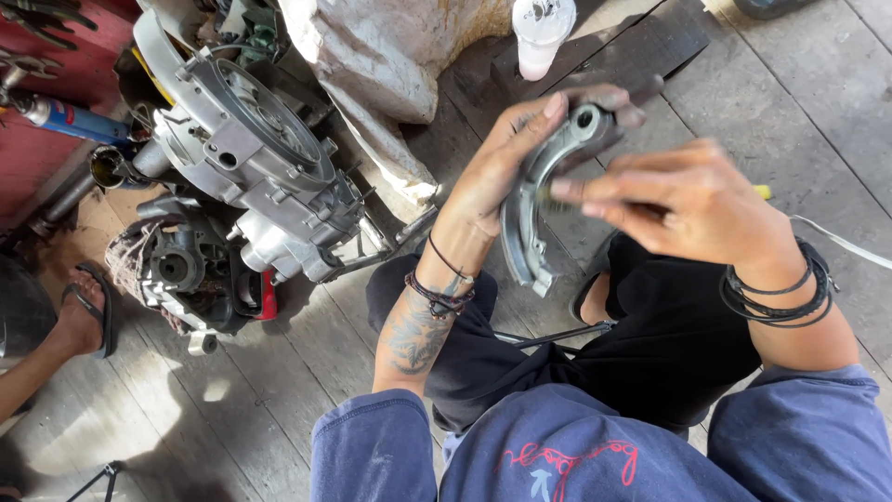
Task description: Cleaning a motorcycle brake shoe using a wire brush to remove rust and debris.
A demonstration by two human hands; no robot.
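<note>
My left hand point(506, 167) grips a curved grey metal brake shoe point(530, 228) near its upper end, where a round hole shows, and holds it upright over my lap. My right hand point(683, 200) is blurred and presses its fingertips against the shoe's inner curved face. A yellow tip point(762, 191) sticks out behind the right hand; what it belongs to is hidden. Dark bracelets ring both wrists.
A grey engine casing point(255, 158) and a smaller dark engine part point(186, 270) lie on the wooden plank floor point(279, 372) at left. Another person's sandalled foot point(84, 321) rests at far left. A white plastic bottle point(542, 33) stands at top. A thin metal rod point(553, 336) lies by my knee.
</note>
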